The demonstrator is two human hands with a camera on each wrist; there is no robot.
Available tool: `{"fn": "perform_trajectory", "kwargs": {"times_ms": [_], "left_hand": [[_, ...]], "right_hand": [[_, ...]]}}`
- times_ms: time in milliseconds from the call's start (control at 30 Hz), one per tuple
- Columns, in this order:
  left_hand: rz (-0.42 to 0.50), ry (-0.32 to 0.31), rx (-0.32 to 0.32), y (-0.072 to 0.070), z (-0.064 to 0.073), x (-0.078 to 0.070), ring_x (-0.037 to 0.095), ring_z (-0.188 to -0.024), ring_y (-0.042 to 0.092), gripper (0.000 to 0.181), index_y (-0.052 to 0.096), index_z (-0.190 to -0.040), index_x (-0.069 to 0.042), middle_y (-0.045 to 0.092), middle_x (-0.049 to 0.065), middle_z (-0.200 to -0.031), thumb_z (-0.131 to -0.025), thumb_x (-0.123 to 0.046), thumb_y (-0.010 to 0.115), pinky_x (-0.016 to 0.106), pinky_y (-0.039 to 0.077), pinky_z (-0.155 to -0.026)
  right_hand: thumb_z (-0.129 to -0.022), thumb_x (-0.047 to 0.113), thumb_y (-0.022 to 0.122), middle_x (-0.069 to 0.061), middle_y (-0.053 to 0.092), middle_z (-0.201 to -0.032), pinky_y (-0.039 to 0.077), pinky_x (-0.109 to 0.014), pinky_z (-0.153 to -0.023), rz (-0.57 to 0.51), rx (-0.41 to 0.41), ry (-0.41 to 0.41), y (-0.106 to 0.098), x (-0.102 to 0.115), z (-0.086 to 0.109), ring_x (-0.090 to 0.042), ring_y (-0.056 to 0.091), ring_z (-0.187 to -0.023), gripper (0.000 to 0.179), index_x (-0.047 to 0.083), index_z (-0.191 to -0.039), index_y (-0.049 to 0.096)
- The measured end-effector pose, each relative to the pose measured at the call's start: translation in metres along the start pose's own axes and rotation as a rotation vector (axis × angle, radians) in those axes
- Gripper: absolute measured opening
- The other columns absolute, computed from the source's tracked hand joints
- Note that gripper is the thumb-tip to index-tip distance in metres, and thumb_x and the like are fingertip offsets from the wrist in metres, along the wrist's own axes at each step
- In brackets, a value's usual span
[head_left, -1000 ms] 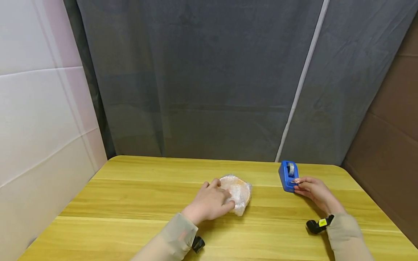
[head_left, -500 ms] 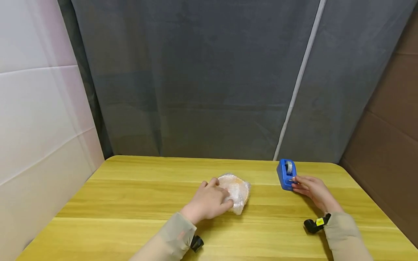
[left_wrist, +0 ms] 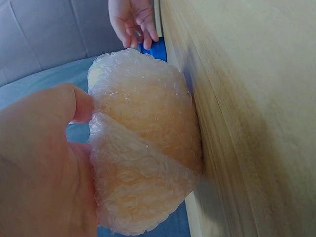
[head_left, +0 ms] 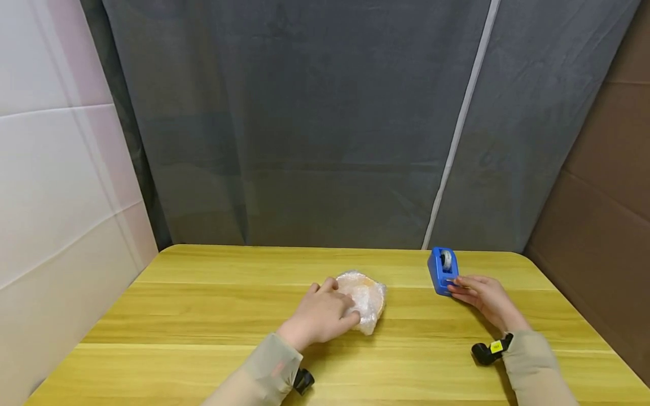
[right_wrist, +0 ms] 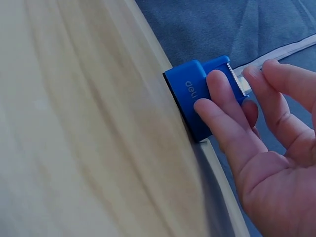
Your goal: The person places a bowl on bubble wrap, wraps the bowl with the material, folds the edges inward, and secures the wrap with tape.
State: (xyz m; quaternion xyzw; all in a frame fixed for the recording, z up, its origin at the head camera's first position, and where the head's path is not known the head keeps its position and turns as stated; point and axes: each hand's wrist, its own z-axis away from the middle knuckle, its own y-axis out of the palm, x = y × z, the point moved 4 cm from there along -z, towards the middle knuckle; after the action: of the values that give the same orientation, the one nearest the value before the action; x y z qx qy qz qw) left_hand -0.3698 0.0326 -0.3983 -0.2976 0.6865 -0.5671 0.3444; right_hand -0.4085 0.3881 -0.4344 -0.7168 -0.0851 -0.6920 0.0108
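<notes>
A bubble-wrapped bundle (head_left: 367, 299), with something pale orange showing through the plastic, lies on the table. My left hand (head_left: 325, 313) rests over its left side, fingers spread and slightly bent on the wrap. In the left wrist view, a diagonal flap of bubble wrap (left_wrist: 143, 173) is folded across the bundle. Farther right stands a blue tape dispenser (head_left: 443, 270) holding a roll of clear tape (head_left: 446, 260). My right hand (head_left: 482, 296) is at its front: thumb and index finger pinch the tape's end (right_wrist: 244, 85) beside the toothed cutter, and other fingertips touch the dispenser body.
The wooden table (head_left: 203, 316) runs back to a dark grey curtain (head_left: 304, 141). A white panel (head_left: 61, 169) rises on the left and a brown one (head_left: 604, 197) on the right. The dispenser stands near the table's back edge.
The whole head view shifts slightly. Both hands keep their places, the left on the bundle and the right at the dispenser.
</notes>
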Motion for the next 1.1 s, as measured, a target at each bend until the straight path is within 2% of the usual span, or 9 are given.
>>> {"fn": "perform_trajectory", "kwargs": {"times_ms": [200,533,733,933,1100], "left_hand": [[0.006,0.001,0.002,0.000,0.000,-0.001,0.021,-0.124,0.039,0.049,0.070,-0.120,-0.022,0.064,-0.010,-0.123,-0.095,-0.047,0.036,0.051,0.032,-0.099],[0.004,0.000,0.006,0.001,-0.001,-0.001,0.020,-0.123,0.039,0.050,0.070,-0.120,-0.021,0.064,-0.010,-0.123,-0.095,-0.047,0.035,0.049,0.032,-0.098],[-0.002,0.003,-0.007,0.001,-0.001,0.002,0.021,-0.122,0.040,0.049,0.070,-0.119,-0.021,0.065,-0.010,-0.120,-0.095,-0.046,0.035,0.049,0.033,-0.097],[-0.001,0.007,-0.009,0.002,-0.001,0.001,0.020,-0.122,0.040,0.049,0.070,-0.118,-0.021,0.065,-0.011,-0.120,-0.095,-0.046,0.035,0.048,0.034,-0.095],[-0.001,0.006,-0.012,0.001,-0.001,0.001,0.020,-0.122,0.040,0.049,0.071,-0.118,-0.021,0.065,-0.011,-0.119,-0.095,-0.047,0.036,0.050,0.033,-0.097]], "right_hand": [[-0.102,0.006,0.046,-0.005,0.072,-0.096,0.052,-0.027,-0.086,-0.027,0.046,-0.026,0.000,-0.003,0.005,-0.014,0.069,-0.093,0.025,0.002,-0.100,0.070],[-0.101,0.009,0.050,-0.002,0.071,-0.099,0.050,-0.021,-0.086,0.039,-0.018,-0.022,0.000,-0.008,0.016,-0.009,0.067,-0.097,0.023,-0.006,-0.103,0.067],[-0.100,0.009,0.051,-0.002,0.070,-0.109,0.049,-0.022,-0.088,0.036,0.033,0.004,0.003,-0.009,0.021,-0.011,0.066,-0.101,0.028,-0.010,-0.116,0.065],[-0.101,0.010,0.049,-0.004,0.072,-0.104,0.051,-0.026,-0.087,0.012,0.055,0.075,0.005,-0.013,0.024,-0.012,0.067,-0.097,0.025,-0.001,-0.105,0.072],[-0.100,0.017,0.053,-0.006,0.073,-0.098,0.053,-0.029,-0.084,0.018,0.009,0.139,0.006,-0.014,0.022,-0.014,0.069,-0.092,0.025,0.002,-0.100,0.073]]}}
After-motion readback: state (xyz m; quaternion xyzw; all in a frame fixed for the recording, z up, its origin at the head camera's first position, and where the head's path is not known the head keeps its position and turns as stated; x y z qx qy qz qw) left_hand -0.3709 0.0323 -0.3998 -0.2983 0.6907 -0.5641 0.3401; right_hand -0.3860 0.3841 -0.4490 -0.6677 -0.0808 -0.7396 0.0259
